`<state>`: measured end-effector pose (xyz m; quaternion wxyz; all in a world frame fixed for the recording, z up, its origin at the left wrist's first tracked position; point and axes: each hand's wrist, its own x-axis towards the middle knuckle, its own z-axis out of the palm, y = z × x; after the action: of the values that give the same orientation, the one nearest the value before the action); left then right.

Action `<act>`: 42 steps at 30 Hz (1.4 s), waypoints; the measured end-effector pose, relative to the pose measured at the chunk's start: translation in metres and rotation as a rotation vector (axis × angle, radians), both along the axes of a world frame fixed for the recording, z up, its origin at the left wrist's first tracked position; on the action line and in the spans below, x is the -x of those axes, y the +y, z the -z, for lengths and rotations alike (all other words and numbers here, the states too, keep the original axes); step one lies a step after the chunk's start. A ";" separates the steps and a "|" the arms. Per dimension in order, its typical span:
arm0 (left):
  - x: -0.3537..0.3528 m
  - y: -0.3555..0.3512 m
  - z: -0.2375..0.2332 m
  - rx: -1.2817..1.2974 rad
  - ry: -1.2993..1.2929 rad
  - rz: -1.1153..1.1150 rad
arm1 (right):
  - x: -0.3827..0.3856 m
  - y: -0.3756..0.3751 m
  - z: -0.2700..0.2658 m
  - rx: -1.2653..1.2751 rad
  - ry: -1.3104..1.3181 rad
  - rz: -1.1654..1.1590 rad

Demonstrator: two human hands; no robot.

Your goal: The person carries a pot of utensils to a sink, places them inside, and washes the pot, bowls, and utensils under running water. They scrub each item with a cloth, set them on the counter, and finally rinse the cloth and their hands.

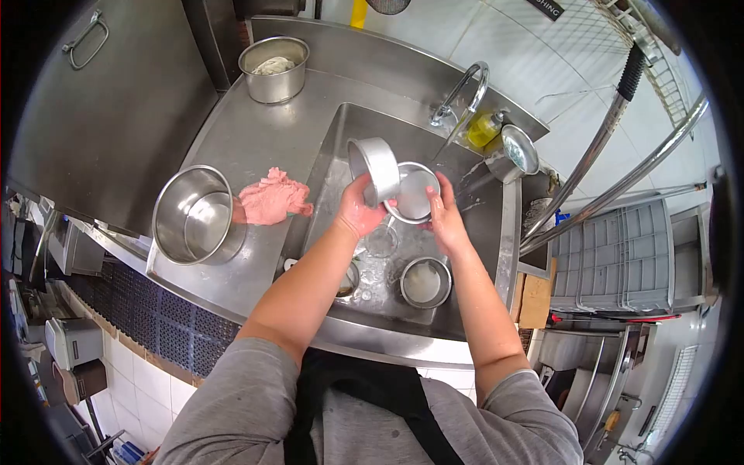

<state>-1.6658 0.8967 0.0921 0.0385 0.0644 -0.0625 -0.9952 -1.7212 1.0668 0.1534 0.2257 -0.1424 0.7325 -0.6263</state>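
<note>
My left hand (358, 209) grips a round steel tin (376, 164) tilted on its side over the sink (496, 232). My right hand (446, 213) holds a second round steel tin (413, 192), its open face turned up toward me, touching the first tin. Both hands are wet and sit above the middle of the basin. A thin stream of water runs from the tap (465, 93) just right of the tins. Below my hands another small steel tin (425, 281) stands on the sink floor, and a further one (349, 279) is partly hidden by my left forearm.
A large steel pot (194, 217) stands on the left counter beside a pink cloth (271, 198). A second pot (273, 70) sits at the back. A yellow soap bottle (484, 128) and a steel ladle cup (518, 151) lie behind the tap. Grey crates (620, 256) stand to the right.
</note>
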 end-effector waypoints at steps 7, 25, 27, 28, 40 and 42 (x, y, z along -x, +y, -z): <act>-0.023 -0.014 -0.023 0.365 -0.148 0.142 | -0.012 -0.008 0.036 0.219 -0.417 0.026; -0.067 -0.040 -0.035 1.261 -0.190 -0.231 | -0.052 -0.076 0.007 0.389 -0.287 0.128; -0.068 -0.052 -0.049 0.983 -0.228 -0.098 | -0.050 -0.091 -0.003 0.362 -0.186 0.049; -0.070 -0.063 -0.052 0.973 -0.247 -0.138 | -0.048 -0.098 -0.008 0.330 -0.080 -0.023; -0.245 -0.238 -0.176 1.680 -0.835 -0.074 | -0.034 -0.106 0.154 -0.174 -0.068 -0.344; -0.253 -0.253 -0.160 1.979 -0.899 0.103 | -0.036 -0.069 0.249 -0.686 0.172 -0.449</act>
<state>-1.4128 0.6433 0.2522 0.0051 0.3605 -0.8474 -0.3898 -1.6850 0.9974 -0.0956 0.3289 -0.2667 0.8656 -0.2672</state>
